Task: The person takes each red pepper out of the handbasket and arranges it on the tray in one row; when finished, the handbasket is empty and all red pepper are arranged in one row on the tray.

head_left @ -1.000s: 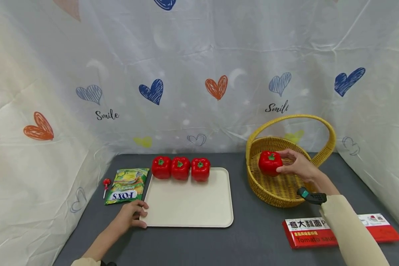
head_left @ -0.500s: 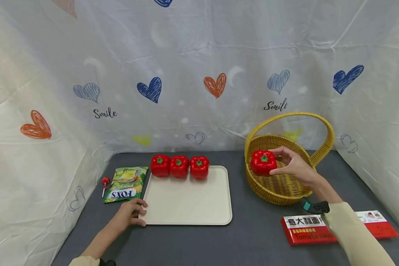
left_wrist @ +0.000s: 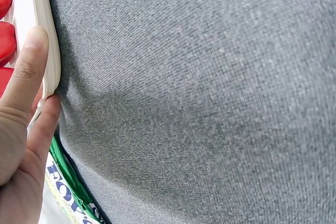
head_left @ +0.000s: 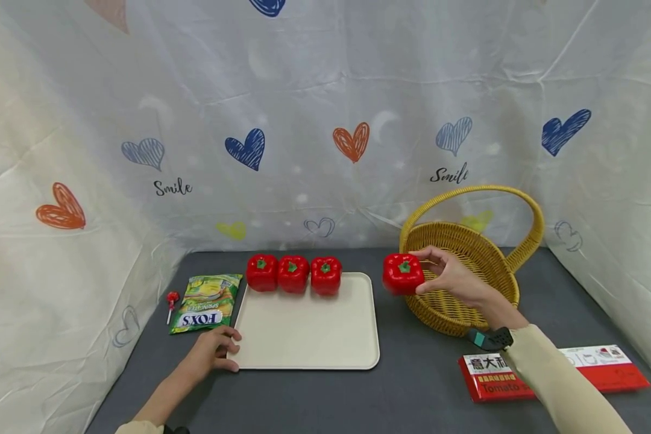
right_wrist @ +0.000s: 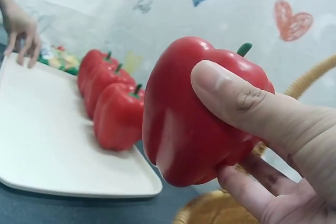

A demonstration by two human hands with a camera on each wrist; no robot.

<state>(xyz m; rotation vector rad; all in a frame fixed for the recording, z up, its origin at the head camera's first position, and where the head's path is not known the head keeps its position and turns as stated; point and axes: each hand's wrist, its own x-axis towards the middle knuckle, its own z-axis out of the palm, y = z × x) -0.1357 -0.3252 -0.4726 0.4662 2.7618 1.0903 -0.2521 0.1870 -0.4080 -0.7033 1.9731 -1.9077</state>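
In the head view, my right hand (head_left: 456, 280) pinches a red bell pepper (head_left: 403, 274) by its side, in front of the yellow wicker basket's (head_left: 439, 322) left rim. The right wrist view shows the thumb (right_wrist: 231, 90) across this pepper (right_wrist: 178, 108) and fingers beneath it. Three more red bell peppers (head_left: 293, 274) stand in a row along the back of the cream tray (head_left: 309, 337). At the tray's front left corner, my left hand (head_left: 208, 351) grips the rim. Its thumb (left_wrist: 31, 61) lies over the edge in the left wrist view, with a finger against the corner.
A green FOX'S packet (head_left: 206, 301) and a red lollipop (head_left: 172, 299) lie left of the tray. A red and white tomato sauce pasta box (head_left: 602, 367) lies at the front right, partly under the right sleeve. A printed curtain (head_left: 304, 199) closes off the back.
My right hand has carried the bell pepper leftward, from over the basket's inside to past its left rim, nearer the tray. The left hand stays on the tray corner.
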